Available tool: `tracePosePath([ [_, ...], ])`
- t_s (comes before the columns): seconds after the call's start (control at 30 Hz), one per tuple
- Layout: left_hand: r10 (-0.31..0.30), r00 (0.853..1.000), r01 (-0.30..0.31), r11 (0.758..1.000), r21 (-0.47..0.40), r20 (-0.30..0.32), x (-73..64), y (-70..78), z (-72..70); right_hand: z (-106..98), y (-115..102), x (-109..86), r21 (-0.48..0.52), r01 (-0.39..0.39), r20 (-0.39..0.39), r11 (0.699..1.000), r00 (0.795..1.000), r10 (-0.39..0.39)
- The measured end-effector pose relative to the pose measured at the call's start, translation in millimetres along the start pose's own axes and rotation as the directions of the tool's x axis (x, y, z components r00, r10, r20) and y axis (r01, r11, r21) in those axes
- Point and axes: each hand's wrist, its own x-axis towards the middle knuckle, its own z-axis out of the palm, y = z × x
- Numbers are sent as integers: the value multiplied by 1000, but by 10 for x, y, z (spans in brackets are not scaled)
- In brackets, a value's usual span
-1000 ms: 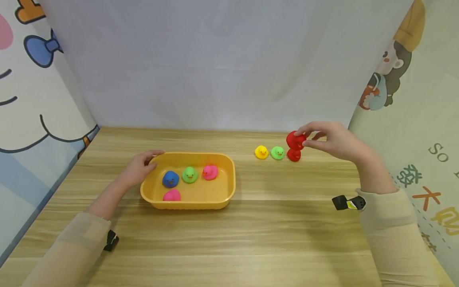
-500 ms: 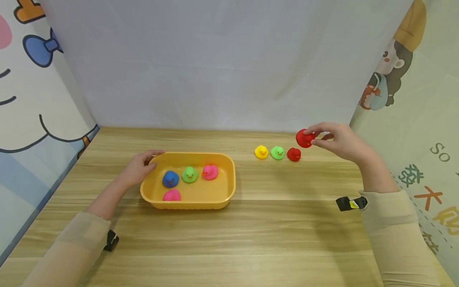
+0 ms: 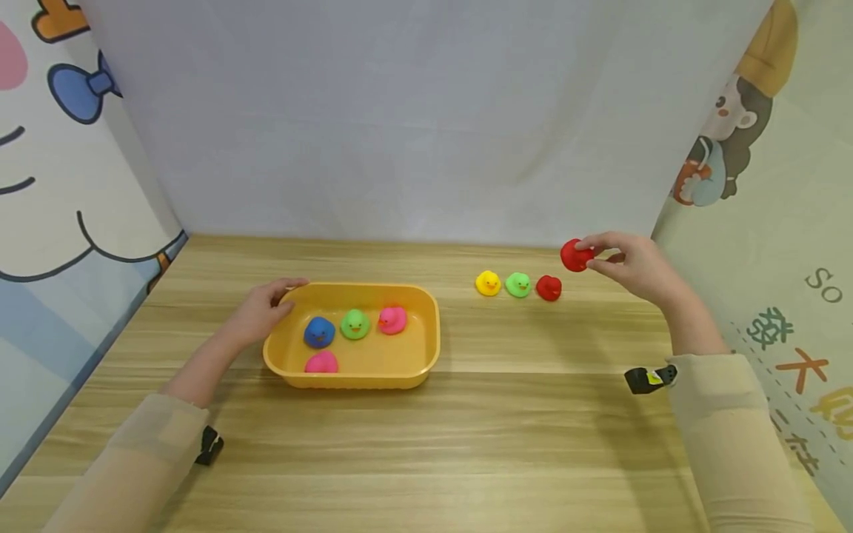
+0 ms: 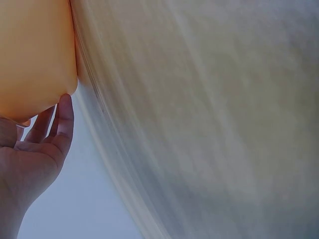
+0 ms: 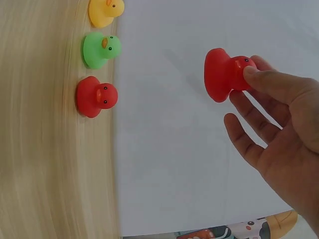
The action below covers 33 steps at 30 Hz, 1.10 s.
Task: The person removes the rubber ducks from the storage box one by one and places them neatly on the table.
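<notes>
My right hand (image 3: 633, 268) pinches a red rubber duck (image 3: 574, 256) by its head, between thumb and fingers. In the right wrist view the held duck (image 5: 218, 74) hangs well above the table, its body pointing away from the palm. Near it stands a row of small ducks: a yellow one (image 3: 488, 283), a green one (image 3: 517, 285) and a red one (image 3: 549, 289). My left hand (image 3: 256, 314) grips the left end of a yellow-orange plastic basin (image 3: 353, 381), thumb over the rim. Under the basin's wall (image 4: 35, 59), the left wrist view shows curled fingers.
Inside the basin sit a blue duck (image 3: 320, 333), a green duck (image 3: 355, 324), a pink duck (image 3: 393, 320) and another pink one (image 3: 322, 362), partly hidden by the front rim. A pale curtain (image 3: 413, 148) hangs behind the wooden table (image 3: 466, 451).
My right hand has carried the red duck to the right, from over the standing red duck to beyond it. My left hand and the basin have stayed in place.
</notes>
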Motion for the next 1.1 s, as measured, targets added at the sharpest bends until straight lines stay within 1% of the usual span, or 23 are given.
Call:
tracePosePath([
  [0.2, 6, 1000, -6, 1000, -6, -8, 5, -14, 0, 72, 144, 9, 12, -52, 10, 999, 999, 52],
  [0.3, 11, 1000, -12, 1000, -8, -14, 6, -19, -3, 123, 211, 21, 23, -58, 5, 998, 998, 58],
  [0.4, 16, 1000, -16, 1000, -6, -14, 7, -20, -3, 196, 286, 36, 32, -26, -15, 999, 1000, 26],
  [0.57, 12, 1000, -12, 1000, -4, -6, 10, -5, 4, 324, 425, 62, 23, 38, -76, 999, 996, -36],
  [0.67, 11, 1000, -11, 1000, 4, -4, 7, 4, 8, 385, 486, 70, 22, 33, -89, 999, 996, -31],
  [1.1, 8, 1000, -8, 1000, -21, -3, 10, 2, 15, 586, 678, 96, -7, -34, -111, 999, 993, 33],
])
